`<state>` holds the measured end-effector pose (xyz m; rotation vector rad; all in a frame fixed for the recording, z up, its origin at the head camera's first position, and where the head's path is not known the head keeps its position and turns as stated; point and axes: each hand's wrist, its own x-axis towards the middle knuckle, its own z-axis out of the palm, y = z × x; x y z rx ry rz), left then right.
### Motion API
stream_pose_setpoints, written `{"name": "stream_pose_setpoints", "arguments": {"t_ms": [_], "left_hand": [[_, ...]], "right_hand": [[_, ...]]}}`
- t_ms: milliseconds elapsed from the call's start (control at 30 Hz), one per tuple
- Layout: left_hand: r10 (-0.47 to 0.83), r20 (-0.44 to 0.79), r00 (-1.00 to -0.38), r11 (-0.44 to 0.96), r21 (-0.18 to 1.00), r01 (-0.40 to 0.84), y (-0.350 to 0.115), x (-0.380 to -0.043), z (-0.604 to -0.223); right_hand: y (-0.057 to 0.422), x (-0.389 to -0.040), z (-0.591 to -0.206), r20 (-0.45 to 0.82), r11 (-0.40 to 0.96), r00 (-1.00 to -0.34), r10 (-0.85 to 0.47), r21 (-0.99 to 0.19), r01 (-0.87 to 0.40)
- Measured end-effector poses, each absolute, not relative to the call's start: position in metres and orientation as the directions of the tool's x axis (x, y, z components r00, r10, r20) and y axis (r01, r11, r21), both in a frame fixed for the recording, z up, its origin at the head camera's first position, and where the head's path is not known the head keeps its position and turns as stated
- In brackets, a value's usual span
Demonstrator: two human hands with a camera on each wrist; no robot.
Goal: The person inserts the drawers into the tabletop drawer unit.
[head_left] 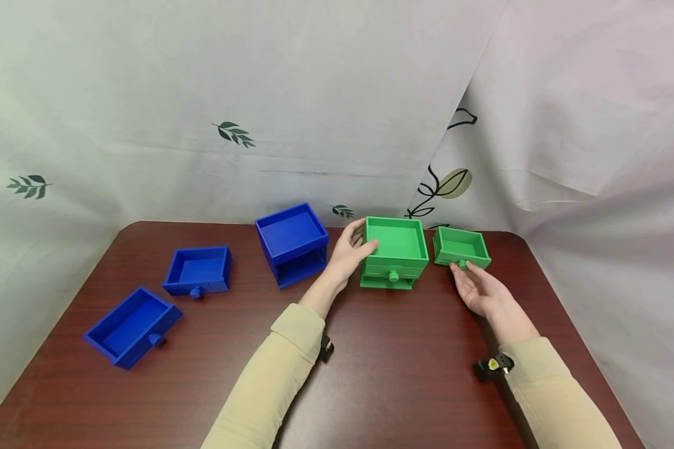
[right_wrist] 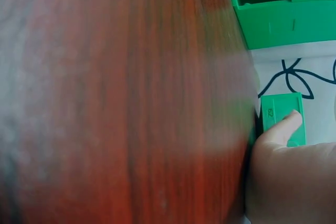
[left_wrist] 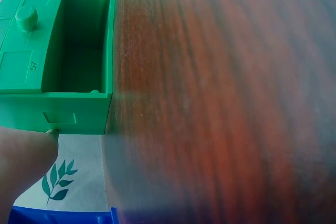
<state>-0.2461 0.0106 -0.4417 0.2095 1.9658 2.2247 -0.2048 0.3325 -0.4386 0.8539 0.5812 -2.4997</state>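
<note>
A small green cabinet (head_left: 394,240) stands at the back of the table, its tray-like top facing up. Its upper drawer, with a round knob (left_wrist: 26,18), is in place; the lower opening (left_wrist: 84,40) shows bare inside. My left hand (head_left: 345,255) grips the cabinet's left side, thumb over the top rim and fingers along the side. Just right of the cabinet, a loose green drawer (head_left: 462,244) rests on the table. My right hand (head_left: 480,290) pinches at this drawer's front, thumb and fingers around its knob. In the right wrist view the thumb lies against the drawer front (right_wrist: 273,114).
Left of the green cabinet stands a blue cabinet (head_left: 292,234) with an open slot. Further left lie two loose blue drawers: one near (head_left: 131,324), one farther back (head_left: 199,268). A leaf-patterned cloth (head_left: 337,112) hangs behind the brown table (head_left: 393,362).
</note>
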Motion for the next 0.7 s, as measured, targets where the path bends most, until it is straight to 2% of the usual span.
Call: {"name": "stream_pose_setpoints", "arguments": {"t_ms": [433, 700], "left_hand": [[0.214, -0.003, -0.977, -0.124, 0.992, -0.030, 0.0107, -0.2455, -0.4413], [0.206, -0.008, -0.979, -0.119, 0.992, -0.034, 0.0115, -0.2452, -0.4408]], "right_hand": [[0.3293, -0.2015, -0.4377, -0.627, -0.810, -0.754, -0.195, -0.331, 0.484], [0.3260, -0.1973, -0.4375, -0.646, -0.812, -0.752, -0.134, -0.363, 0.457]]}}
